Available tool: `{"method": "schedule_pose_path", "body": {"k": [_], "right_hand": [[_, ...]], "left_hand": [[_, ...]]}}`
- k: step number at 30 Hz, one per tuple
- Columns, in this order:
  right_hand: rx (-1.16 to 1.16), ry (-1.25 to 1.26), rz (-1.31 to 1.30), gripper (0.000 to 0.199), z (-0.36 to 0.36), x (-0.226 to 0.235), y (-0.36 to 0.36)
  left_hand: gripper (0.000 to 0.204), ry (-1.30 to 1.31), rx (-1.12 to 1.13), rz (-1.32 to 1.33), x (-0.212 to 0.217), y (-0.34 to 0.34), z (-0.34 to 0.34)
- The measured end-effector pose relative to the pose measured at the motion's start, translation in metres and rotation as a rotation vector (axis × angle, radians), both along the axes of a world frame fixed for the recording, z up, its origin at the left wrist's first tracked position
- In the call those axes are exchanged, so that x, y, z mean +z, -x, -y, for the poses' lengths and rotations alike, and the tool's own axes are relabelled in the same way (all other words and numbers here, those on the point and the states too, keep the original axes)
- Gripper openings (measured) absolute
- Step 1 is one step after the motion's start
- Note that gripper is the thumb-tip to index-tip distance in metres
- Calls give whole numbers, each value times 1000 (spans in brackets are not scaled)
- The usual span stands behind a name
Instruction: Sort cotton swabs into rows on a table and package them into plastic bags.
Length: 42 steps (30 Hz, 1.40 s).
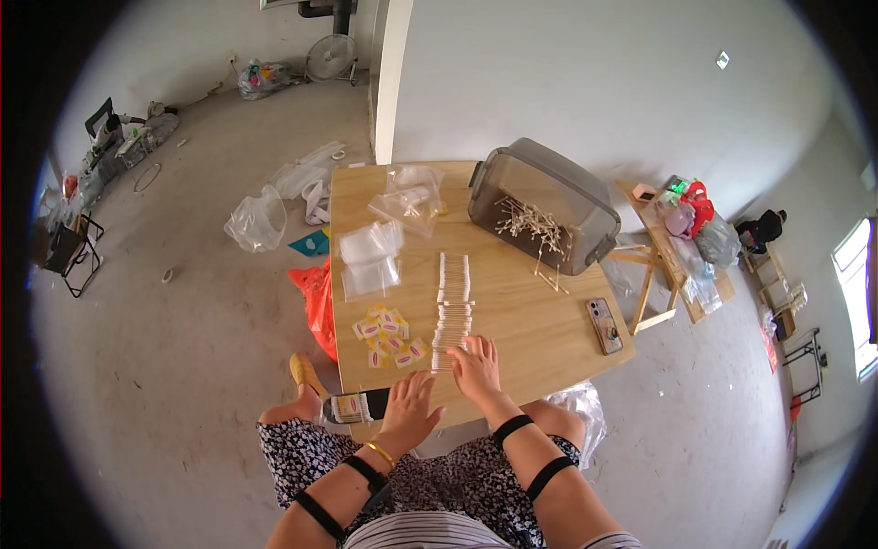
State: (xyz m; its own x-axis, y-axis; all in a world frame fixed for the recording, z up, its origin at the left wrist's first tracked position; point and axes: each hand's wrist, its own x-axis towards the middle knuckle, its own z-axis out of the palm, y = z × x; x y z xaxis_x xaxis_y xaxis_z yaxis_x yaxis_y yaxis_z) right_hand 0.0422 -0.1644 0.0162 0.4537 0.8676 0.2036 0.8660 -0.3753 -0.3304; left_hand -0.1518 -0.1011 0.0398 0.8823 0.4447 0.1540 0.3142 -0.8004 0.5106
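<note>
A long column of cotton swabs (454,320), laid side by side, runs up the middle of the wooden table (521,329). My right hand (476,368) rests at the column's near end, fingers stretched out and apart, thumb touching or just over the nearest swabs. At the table's front edge my left hand (409,404) lies palm down with its fingers extended, holding nothing that I can see. Beside it is a flat dark item (375,403) with a small pack of swabs (349,408) at its left end. Yellow-and-white paper labels (388,339) lie scattered left of the column.
A grey translucent bin (540,174) lies tipped at the back right, loose swabs (535,226) spilling from it. Clear plastic bags (370,256) lie at the left. A phone (604,326) sits near the right edge. A red bag (320,306) hangs by the left edge.
</note>
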Motion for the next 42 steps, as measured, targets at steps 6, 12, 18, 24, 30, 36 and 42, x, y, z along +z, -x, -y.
{"method": "schedule_pose_path", "body": {"k": [6,12,18,24,30,36,42], "right_hand": [[24,17,49,29,7,-1,5],[-22,-47,-29,29,-2,7,-5],[16,-8,-57,27,1,3,-5],[24,-11,-128,30,15,2,2],[-90,-173,-179,46,42,-2,6],[-62,-130,-146,41,26,4,9],[-106,-55,-153,13,-15,4,-2]], "left_hand": [[80,-303,-65,-205,-32,-40,-4],[81,-281,-56,-135,-47,-41,-5],[81,-266,-71,-122,-45,-38,-7],[78,-328,-76,-145,-43,-35,-3],[77,-364,-91,-279,-41,-33,0],[76,-331,-102,-182,-40,-28,-4],[77,-267,-95,-145,-42,-31,0]]}}
